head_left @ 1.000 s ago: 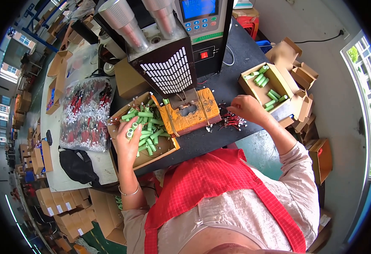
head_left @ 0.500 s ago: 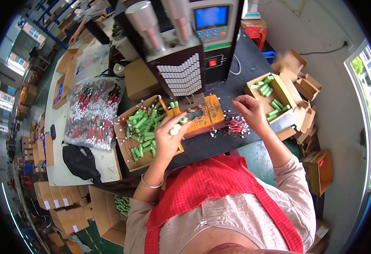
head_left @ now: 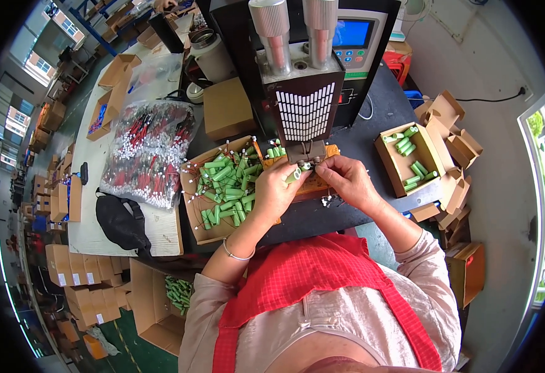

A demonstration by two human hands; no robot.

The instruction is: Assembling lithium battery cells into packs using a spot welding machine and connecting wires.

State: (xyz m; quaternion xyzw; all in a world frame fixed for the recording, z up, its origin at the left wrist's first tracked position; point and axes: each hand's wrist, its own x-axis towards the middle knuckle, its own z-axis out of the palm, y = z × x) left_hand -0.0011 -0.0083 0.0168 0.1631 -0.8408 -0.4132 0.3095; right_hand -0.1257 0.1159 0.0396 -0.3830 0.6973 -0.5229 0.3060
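Front-left of the black machine (head_left: 305, 105), an open carton (head_left: 189, 185).
At the machine's front, the right hand (head_left: 351, 181) is drawn narrow, its hold, if any, unclear; beside it, the left hand (head_left: 275, 190) grips a green cylinder (head_left: 293, 176).

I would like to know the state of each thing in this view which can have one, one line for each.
Left hand, holding at least one green cylinder
Right hand, at the machine head, grip unclear
Screen, lit blue
Left tabletop box, open, well filled
Right tabletop box, open, partly filled
Floor box, open, green cylinders inside
Plain brown box, closed
Clear bag, full of wires
Black plug, in the wall
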